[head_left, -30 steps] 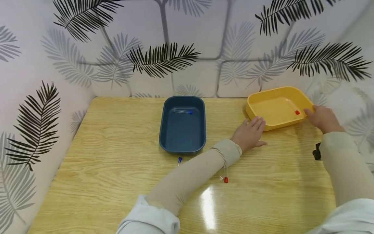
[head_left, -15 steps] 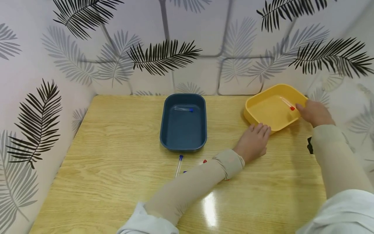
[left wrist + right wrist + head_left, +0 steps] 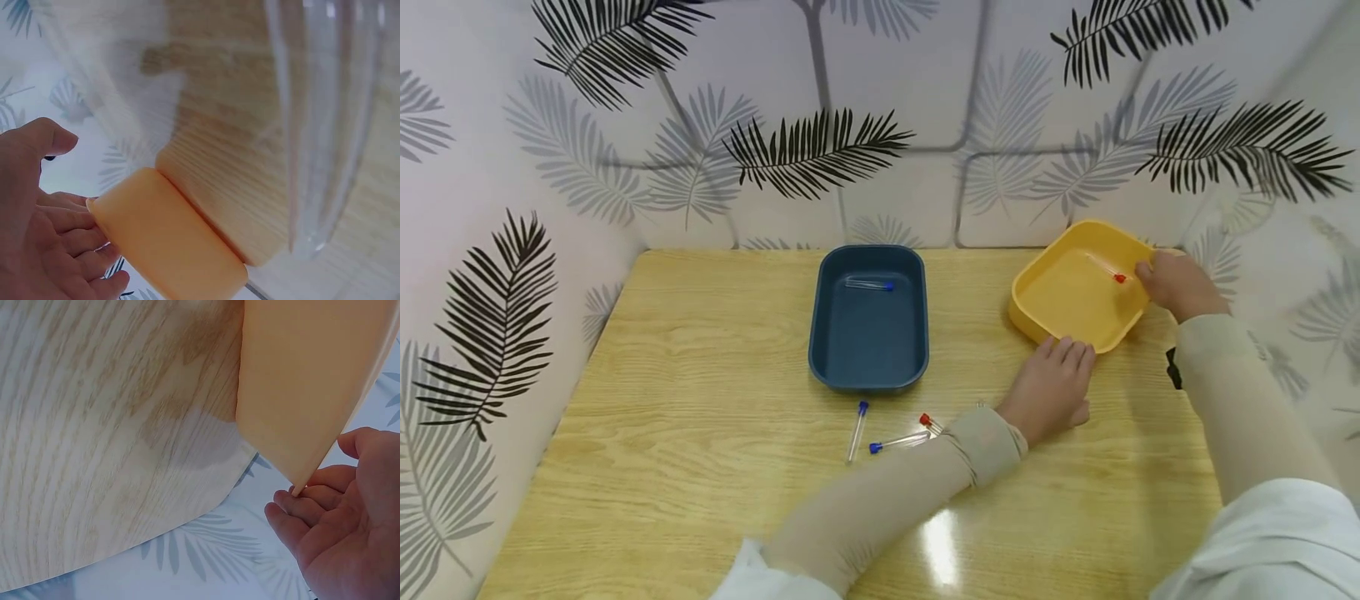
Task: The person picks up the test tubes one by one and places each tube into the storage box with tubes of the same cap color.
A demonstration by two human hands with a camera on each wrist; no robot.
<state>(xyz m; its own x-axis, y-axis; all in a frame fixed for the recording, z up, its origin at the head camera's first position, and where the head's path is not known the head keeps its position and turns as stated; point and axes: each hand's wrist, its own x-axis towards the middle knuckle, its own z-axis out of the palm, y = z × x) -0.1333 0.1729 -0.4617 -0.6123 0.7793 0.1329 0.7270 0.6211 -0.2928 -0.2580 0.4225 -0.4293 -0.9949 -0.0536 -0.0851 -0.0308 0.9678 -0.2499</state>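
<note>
Since the earlier frame, the yellow tray (image 3: 1063, 300) has shifted left and turned counterclockwise as seen from above, and the right hand (image 3: 1183, 286) has travelled left with it. The tray is located at the far right part of the surface (image 3: 685, 375), to the right of the blue tray (image 3: 868, 342). It is a shallow, smooth, open-topped rectangle with rounded corners; a clear tube with a red cap (image 3: 1112, 274) lies inside. The right hand grasps the tray's right-hand rim between thumb and fingers. The left hand (image 3: 1051, 387) is not clenched: its fingers touch the near side, with the thumb standing clear. The surface has a pale yellow wood grain and a bright reflection near the front. The wall (image 3: 910, 75) behind is pale, printed with black and grey palm leaves. On the surface, in front of the blue tray, lie two blue-capped tubes (image 3: 857, 433) and a red-capped tube (image 3: 928, 423), the latter partly hidden by the left sleeve (image 3: 887, 492). The yellow tray sits upright, opening upward. Its long axis runs diagonally, from near left to far right.
</note>
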